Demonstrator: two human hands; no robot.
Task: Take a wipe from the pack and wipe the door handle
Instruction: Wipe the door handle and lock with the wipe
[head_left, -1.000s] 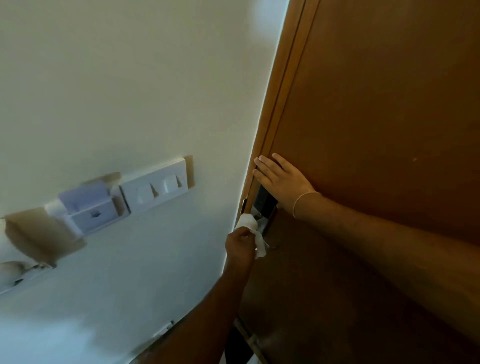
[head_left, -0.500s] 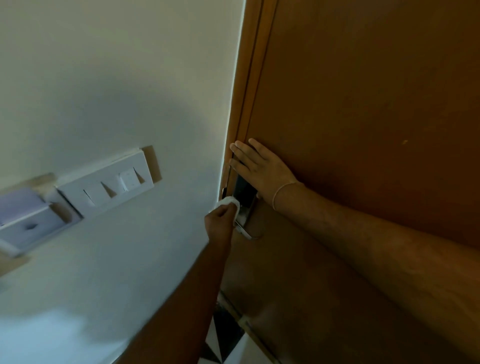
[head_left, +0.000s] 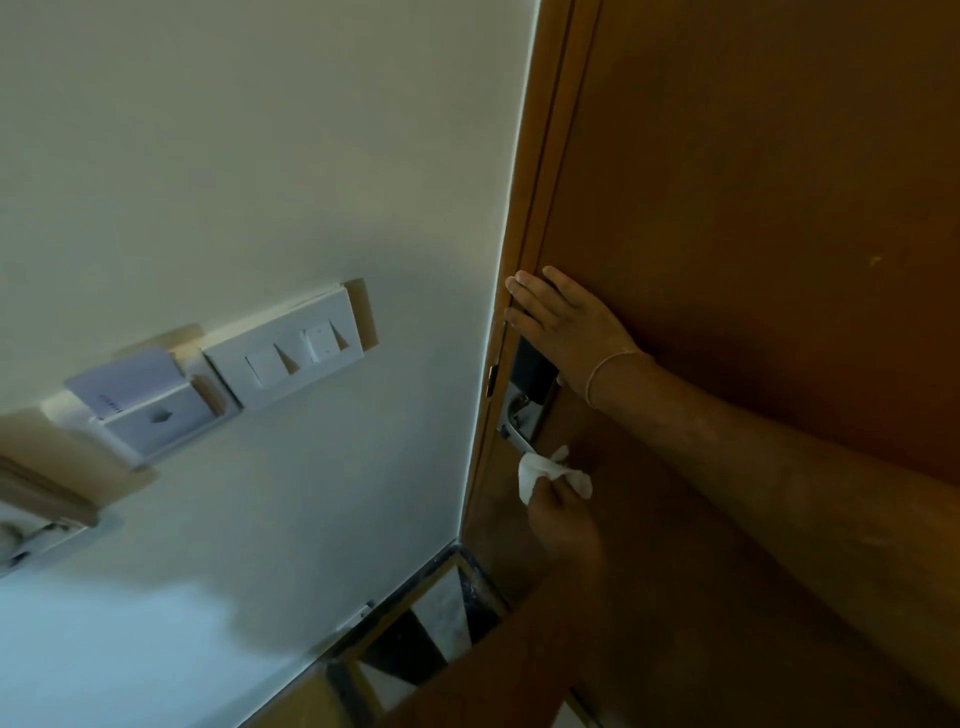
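Note:
A brown wooden door (head_left: 753, 182) fills the right side of the head view. On its left edge sits a dark lock plate (head_left: 532, 366) with a silver lever handle (head_left: 517, 434) below it. My left hand (head_left: 563, 512) is closed around a crumpled white wipe (head_left: 545, 470), held just under and to the right of the handle's tip. My right hand (head_left: 563, 327) lies flat against the door above the lock plate, fingers spread toward the frame. The wipe pack is not in view.
A cream wall (head_left: 260, 156) runs left of the door frame. On it hang a white switch panel (head_left: 291, 351) and a key-card holder (head_left: 140, 410) with a card in it. Black-and-white patterned floor tiles (head_left: 431, 634) show at the bottom.
My left hand with the wipe has moved from the top of the handle down to below its tip. The camera has shifted. My right hand stays flat on the door.

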